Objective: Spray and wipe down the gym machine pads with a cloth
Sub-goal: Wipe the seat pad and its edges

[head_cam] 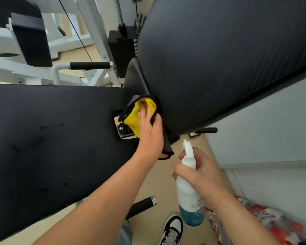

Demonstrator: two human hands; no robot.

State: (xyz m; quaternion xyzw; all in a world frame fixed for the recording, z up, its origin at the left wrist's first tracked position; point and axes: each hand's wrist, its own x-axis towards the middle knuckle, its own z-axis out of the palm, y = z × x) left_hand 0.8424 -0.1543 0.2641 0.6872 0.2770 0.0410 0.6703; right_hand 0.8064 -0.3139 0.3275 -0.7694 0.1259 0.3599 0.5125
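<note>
A flat black seat pad [57, 138] fills the left half of the view, with a few wet spots on it. A ribbed black back pad [219, 55] rises at the upper right. My left hand [149, 129] presses a yellow cloth [133, 117] with dark edging into the joint where the two pads meet, my thumb hooked over its dark edge, above a metal bracket [121, 129]. My right hand [200, 175] grips the neck of a white spray bottle [188, 190] with a blue base, held upright to the right of the seat, nozzle pointing toward the back pad.
A black handle grip [141, 206] sticks out below the seat, another [90, 65] behind it. White machine frame [99, 41] and a weight stack [122, 48] stand at the back. A white wall [272, 129] is close on the right. My shoe [172, 228] and a red-white bag [272, 225] are on the floor.
</note>
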